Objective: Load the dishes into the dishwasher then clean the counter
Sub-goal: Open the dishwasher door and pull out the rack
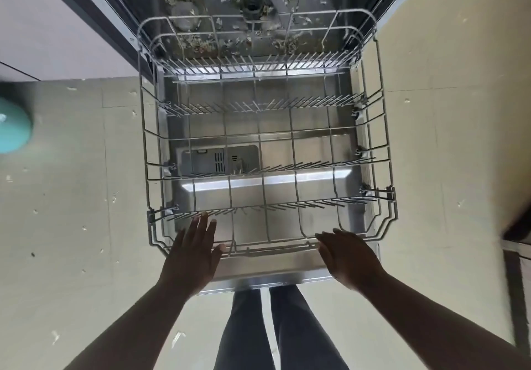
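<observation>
Dark trouser legs stand nearest the lens, right at the outer lip of the dropped dishwasher door, and both forearms reach forward over it. By size, the stainless door panel comes first, then the lower wire rack drawn out over it, which holds no dishes in this view; no plates or cups show anywhere, unless the blurred teal shape at the far left edge is one, which cannot be told. Food scraps litter the tub floor behind the rack. The left hand lies with fingers straight and spread over the rack's front left corner, grasping nothing; the right hand hangs relaxed just above the front rail, also released. The rack looks fully extended, so the step is probably settling it before fetching dishes: an even pull on both corners would keep it from skewing. Open floor lies to the left; a cabinet side closes in near the rack's right rim.
</observation>
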Action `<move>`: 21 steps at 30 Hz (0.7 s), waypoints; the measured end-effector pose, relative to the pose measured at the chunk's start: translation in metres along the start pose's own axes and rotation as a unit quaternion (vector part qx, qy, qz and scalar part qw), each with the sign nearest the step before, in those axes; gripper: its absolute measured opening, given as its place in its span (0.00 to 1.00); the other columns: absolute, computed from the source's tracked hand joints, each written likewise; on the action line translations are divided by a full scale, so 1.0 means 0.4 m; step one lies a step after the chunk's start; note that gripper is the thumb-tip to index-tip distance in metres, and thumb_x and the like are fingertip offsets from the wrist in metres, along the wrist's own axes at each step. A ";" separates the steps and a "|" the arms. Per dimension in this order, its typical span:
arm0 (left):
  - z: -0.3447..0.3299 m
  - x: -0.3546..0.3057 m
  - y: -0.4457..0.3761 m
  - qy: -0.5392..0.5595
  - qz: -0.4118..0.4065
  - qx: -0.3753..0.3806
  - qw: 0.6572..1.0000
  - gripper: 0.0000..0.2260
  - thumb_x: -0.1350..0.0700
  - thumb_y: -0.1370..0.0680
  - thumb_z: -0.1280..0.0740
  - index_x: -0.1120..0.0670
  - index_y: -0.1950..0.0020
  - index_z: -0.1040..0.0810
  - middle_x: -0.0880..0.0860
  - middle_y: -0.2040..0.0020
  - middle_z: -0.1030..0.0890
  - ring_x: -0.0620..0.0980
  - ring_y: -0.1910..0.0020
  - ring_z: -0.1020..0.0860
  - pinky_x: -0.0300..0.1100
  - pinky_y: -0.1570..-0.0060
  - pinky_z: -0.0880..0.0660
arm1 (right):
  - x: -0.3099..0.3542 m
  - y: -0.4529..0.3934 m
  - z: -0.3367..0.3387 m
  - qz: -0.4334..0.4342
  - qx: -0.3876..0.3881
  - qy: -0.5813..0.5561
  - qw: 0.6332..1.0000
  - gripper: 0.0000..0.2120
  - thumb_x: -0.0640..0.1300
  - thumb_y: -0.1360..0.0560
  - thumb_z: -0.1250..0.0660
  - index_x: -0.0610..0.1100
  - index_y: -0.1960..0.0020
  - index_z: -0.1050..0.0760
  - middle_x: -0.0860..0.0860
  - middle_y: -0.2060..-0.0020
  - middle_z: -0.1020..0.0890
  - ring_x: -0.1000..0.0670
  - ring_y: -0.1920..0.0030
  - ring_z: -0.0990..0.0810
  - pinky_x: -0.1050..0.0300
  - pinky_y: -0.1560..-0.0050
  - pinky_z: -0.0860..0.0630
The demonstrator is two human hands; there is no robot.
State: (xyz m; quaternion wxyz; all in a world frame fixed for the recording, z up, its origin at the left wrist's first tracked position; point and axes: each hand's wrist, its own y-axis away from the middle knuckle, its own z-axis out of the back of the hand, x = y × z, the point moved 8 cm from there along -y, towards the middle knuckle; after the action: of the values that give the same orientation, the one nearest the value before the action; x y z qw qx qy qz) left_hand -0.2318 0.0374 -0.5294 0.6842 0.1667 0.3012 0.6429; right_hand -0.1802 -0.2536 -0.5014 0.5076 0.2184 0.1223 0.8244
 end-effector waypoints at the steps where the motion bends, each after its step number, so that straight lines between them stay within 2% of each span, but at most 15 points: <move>1: -0.009 0.000 0.006 0.002 0.012 0.007 1.000 0.32 0.42 0.19 0.59 0.61 0.29 0.31 0.63 0.29 0.31 0.63 0.31 0.30 0.60 0.38 0.30 | 0.000 -0.001 0.007 -0.006 -0.004 -0.006 1.000 0.33 0.56 0.18 0.61 0.47 0.50 0.18 0.52 0.59 0.15 0.46 0.57 0.16 0.51 0.55 0.18; 3: -0.013 0.000 0.008 0.002 0.022 0.004 1.000 0.31 0.43 0.19 0.59 0.61 0.28 0.32 0.62 0.29 0.31 0.62 0.30 0.31 0.59 0.37 0.31 | 0.003 -0.005 0.016 -0.010 -0.012 -0.004 1.000 0.33 0.56 0.18 0.62 0.48 0.52 0.18 0.53 0.61 0.15 0.47 0.58 0.16 0.52 0.56 0.18; 6: -0.012 0.004 0.003 -0.008 0.029 0.004 1.000 0.32 0.43 0.19 0.60 0.60 0.28 0.32 0.61 0.29 0.30 0.62 0.31 0.31 0.59 0.37 0.31 | 0.007 -0.008 0.016 -0.006 0.003 -0.006 1.000 0.36 0.58 0.19 0.65 0.49 0.51 0.18 0.53 0.59 0.15 0.47 0.57 0.16 0.51 0.53 0.19; 9: -0.016 0.004 0.003 -0.019 0.039 0.034 0.998 0.32 0.42 0.19 0.59 0.60 0.29 0.30 0.61 0.30 0.30 0.62 0.32 0.29 0.59 0.39 0.31 | 0.002 -0.018 -0.012 -0.013 0.105 -0.022 0.994 0.50 0.65 0.28 0.78 0.48 0.41 0.21 0.52 0.48 0.16 0.46 0.44 0.19 0.49 0.39 0.25; 10: -0.019 0.003 0.003 -0.021 0.037 0.043 0.998 0.32 0.41 0.20 0.57 0.61 0.29 0.31 0.61 0.29 0.30 0.62 0.32 0.29 0.60 0.39 0.31 | -0.004 -0.023 -0.017 -0.009 0.131 -0.031 0.991 0.54 0.67 0.32 0.81 0.48 0.38 0.22 0.52 0.44 0.17 0.46 0.40 0.22 0.49 0.36 0.28; 11: -0.022 -0.001 0.007 -0.020 0.036 0.056 0.998 0.33 0.39 0.21 0.55 0.61 0.28 0.31 0.61 0.29 0.31 0.62 0.32 0.29 0.59 0.39 0.30 | 0.000 -0.031 -0.008 0.006 0.137 -0.035 0.990 0.54 0.67 0.32 0.81 0.48 0.38 0.22 0.51 0.43 0.18 0.46 0.39 0.22 0.50 0.36 0.28; 12: -0.016 -0.005 0.012 -0.017 0.035 0.073 0.997 0.34 0.38 0.22 0.54 0.61 0.28 0.32 0.61 0.29 0.31 0.62 0.32 0.29 0.59 0.39 0.30 | 0.017 -0.042 0.020 0.041 0.120 -0.017 0.992 0.49 0.66 0.27 0.77 0.48 0.42 0.20 0.51 0.47 0.16 0.45 0.41 0.20 0.50 0.39 0.24; 13: -0.009 -0.009 0.016 -0.012 0.033 0.088 0.995 0.35 0.37 0.22 0.54 0.61 0.28 0.33 0.61 0.29 0.30 0.62 0.33 0.28 0.59 0.40 0.29 | 0.027 -0.047 0.046 0.065 0.108 0.018 0.992 0.41 0.62 0.21 0.68 0.47 0.48 0.17 0.51 0.53 0.15 0.45 0.47 0.17 0.51 0.46 0.20; 15: 0.065 -0.031 0.015 -0.026 0.019 0.064 0.997 0.37 0.34 0.22 0.59 0.61 0.27 0.36 0.61 0.29 0.31 0.63 0.34 0.27 0.58 0.40 0.28 | 0.022 -0.065 0.097 0.069 0.072 0.077 0.992 0.26 0.56 0.22 0.52 0.47 0.55 0.16 0.52 0.59 0.15 0.45 0.52 0.15 0.52 0.56 0.18; 16: 0.112 -0.045 0.007 -0.029 0.012 0.042 0.999 0.40 0.32 0.23 0.63 0.61 0.25 0.40 0.61 0.26 0.37 0.62 0.31 0.31 0.58 0.37 0.31 | 0.020 -0.085 0.121 0.066 0.056 0.077 0.993 0.25 0.57 0.23 0.50 0.47 0.53 0.17 0.51 0.57 0.15 0.44 0.51 0.15 0.52 0.56 0.18; 18: 0.226 -0.060 -0.022 -0.021 0.002 0.018 1.000 0.46 0.28 0.30 0.71 0.60 0.23 0.56 0.58 0.24 0.58 0.60 0.24 0.50 0.55 0.29 0.47 | 0.031 -0.145 0.219 0.050 0.013 0.056 0.997 0.28 0.59 0.21 0.52 0.44 0.47 0.18 0.48 0.53 0.15 0.42 0.47 0.16 0.49 0.52 0.19; 19: 0.296 -0.062 -0.042 -0.007 0.009 0.000 1.000 0.46 0.27 0.30 0.70 0.60 0.24 0.58 0.57 0.25 0.61 0.60 0.24 0.55 0.54 0.29 0.51 | 0.039 -0.181 0.290 0.042 -0.033 0.038 0.998 0.28 0.59 0.21 0.51 0.42 0.45 0.19 0.46 0.50 0.15 0.41 0.46 0.17 0.47 0.50 0.20; 21: 0.467 -0.069 -0.091 -0.017 0.000 -0.107 0.994 0.42 0.31 0.25 0.57 0.62 0.24 0.46 0.61 0.24 0.53 0.64 0.25 0.45 0.58 0.31 0.44 | 0.060 -0.259 0.456 0.048 -0.142 0.001 0.989 0.25 0.55 0.22 0.45 0.39 0.41 0.21 0.42 0.46 0.17 0.38 0.42 0.20 0.45 0.45 0.23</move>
State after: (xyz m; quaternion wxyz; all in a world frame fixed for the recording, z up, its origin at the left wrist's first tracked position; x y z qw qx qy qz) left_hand -0.0864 0.0359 -0.4039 0.7033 0.1035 0.2194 0.6682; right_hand -0.0199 -0.1888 -0.3801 0.4930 0.1489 -0.0066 0.8572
